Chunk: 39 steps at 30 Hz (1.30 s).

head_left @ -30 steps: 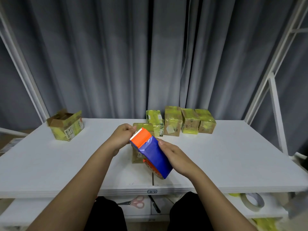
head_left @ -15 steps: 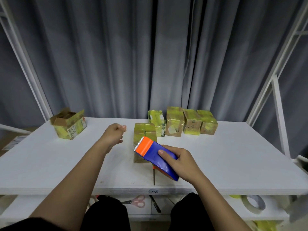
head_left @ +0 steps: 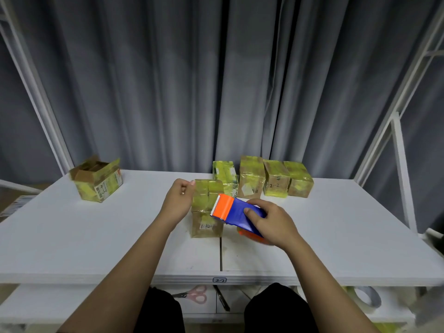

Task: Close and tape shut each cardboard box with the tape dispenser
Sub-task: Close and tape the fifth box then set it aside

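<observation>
Right hand [head_left: 271,223] gripping the blue and orange tape dispenser [head_left: 236,213] against the near box [head_left: 206,207].
Left hand [head_left: 179,200] is curling loosely, holding nothing visible, touching that box's left edge at the white table [head_left: 96,236] centre; four taped boxes [head_left: 264,180] are standing behind, an open box [head_left: 97,180] far left.

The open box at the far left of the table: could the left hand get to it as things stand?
Probably yes. The left hand holds nothing bulky and sits beside the middle box; only bare table lies between it and the open box. Whether the arm stretches that far can't be confirmed.
</observation>
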{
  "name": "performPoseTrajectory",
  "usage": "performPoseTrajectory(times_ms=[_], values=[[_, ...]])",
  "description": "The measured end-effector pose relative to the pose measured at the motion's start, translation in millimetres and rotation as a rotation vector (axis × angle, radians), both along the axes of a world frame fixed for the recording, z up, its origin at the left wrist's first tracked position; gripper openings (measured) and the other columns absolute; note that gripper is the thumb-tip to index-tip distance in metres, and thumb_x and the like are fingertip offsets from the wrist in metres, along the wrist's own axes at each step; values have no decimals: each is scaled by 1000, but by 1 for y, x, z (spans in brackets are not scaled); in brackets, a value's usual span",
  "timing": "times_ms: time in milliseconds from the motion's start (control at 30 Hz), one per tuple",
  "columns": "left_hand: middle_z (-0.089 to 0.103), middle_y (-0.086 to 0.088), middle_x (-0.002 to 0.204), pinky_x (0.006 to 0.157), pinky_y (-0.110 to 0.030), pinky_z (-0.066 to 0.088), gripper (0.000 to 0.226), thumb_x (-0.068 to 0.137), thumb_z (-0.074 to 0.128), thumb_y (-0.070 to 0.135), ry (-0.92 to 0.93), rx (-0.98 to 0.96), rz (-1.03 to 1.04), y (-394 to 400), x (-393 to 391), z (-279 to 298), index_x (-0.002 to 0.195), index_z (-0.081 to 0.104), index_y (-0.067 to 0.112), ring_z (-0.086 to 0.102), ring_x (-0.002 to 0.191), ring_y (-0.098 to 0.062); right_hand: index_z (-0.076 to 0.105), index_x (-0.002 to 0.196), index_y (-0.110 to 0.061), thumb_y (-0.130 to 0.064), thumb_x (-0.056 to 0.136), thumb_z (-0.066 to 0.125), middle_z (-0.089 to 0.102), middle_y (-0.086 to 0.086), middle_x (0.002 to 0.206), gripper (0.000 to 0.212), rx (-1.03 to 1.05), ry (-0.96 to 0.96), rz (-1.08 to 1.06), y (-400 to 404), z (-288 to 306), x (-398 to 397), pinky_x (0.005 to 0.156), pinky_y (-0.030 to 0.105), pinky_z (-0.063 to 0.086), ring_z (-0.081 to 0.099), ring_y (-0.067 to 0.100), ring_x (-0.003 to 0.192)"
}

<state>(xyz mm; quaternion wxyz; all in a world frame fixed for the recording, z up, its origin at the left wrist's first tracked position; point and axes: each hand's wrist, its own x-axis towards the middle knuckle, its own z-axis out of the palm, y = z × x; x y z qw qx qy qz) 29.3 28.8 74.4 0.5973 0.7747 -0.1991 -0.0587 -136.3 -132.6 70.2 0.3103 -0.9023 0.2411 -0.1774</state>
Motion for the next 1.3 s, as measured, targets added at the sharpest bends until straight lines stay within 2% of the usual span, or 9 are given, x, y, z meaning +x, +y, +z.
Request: performPoseTrajectory(times_ms=[67, 167, 267, 500, 667, 833, 933, 1067, 1300], values=[[51, 8, 87, 87, -38, 48, 23, 97, 49, 34, -48, 8, 15, -2, 4, 4, 95, 51, 12, 52, 81, -14, 59, 115, -36, -49, 91, 54, 64, -9, 113, 28, 63, -5, 41, 1, -4, 0, 84, 33, 50, 58, 11, 95], [50, 7, 85, 84, -38, 48, 18, 96, 51, 29, -73, 13, 51, -3, 11, 7, 92, 51, 12, 51, 79, -14, 49, 112, -42, -71, 70, 64, 57, -15, 103, 53, 7, 38, 140, 5, -13, -4, 77, 26, 49, 57, 5, 88], [50, 6, 82, 81, -36, 46, 18, 97, 51, 27, -68, 36, 52, -4, 17, 5, 94, 51, 9, 50, 78, -17, 45, 114, -42, -65, 68, 71, 52, -13, 100, 59, -84, 49, 131, 2, -20, -3, 75, 23, 48, 56, 5, 85], [53, 0, 83, 79, -33, 44, 17, 94, 57, 27, 103, 6, 53, 4, 26, -26, 85, 50, 15, 52, 79, -18, 44, 128, -39, -48, 69, 79, 50, -10, 111, 69, -74, -8, 136, -16, -16, 11, 82, 28, 50, 53, 10, 98], [56, -1, 77, 79, -33, 44, 15, 95, 55, 26, 178, -3, 47, 7, 30, -41, 83, 53, 16, 56, 77, -17, 47, 126, -40, -47, 70, 74, 52, -5, 115, 63, -151, 62, 165, -27, -9, 29, 89, 34, 49, 53, 16, 105], [60, -1, 79, 70, -28, 45, 18, 96, 53, 26, 198, -2, 24, 5, 32, -47, 94, 58, 9, 58, 79, -15, 48, 126, -42, -79, 70, 56, 49, -7, 112, 68, -219, 165, 117, -33, -5, 46, 94, 37, 43, 48, 14, 104], [61, 0, 80, 67, -26, 44, 21, 96, 53, 28, 208, -12, 34, 3, 35, -49, 95, 59, 9, 59, 79, -14, 57, 122, -38, -75, 76, 52, 51, -5, 103, 59, -261, 140, 72, -37, -1, 59, 91, 36, 42, 47, 13, 97], [61, 0, 77, 62, -24, 42, 20, 95, 55, 29, 225, -19, 63, 2, 38, -53, 88, 58, 11, 60, 74, -12, 62, 114, -37, -69, 80, 53, 57, -4, 105, 48, -259, 147, 69, -42, 5, 77, 90, 42, 44, 53, 18, 101], [63, -2, 79, 60, -24, 41, 23, 95, 54, 28, 306, -33, 82, 4, 42, -67, 87, 62, 7, 62, 71, -11, 64, 112, -36, -66, 82, 55, 58, -5, 107, 44, -346, 206, 94, -40, 6, 90, 87, 36, 40, 52, 18, 103]])
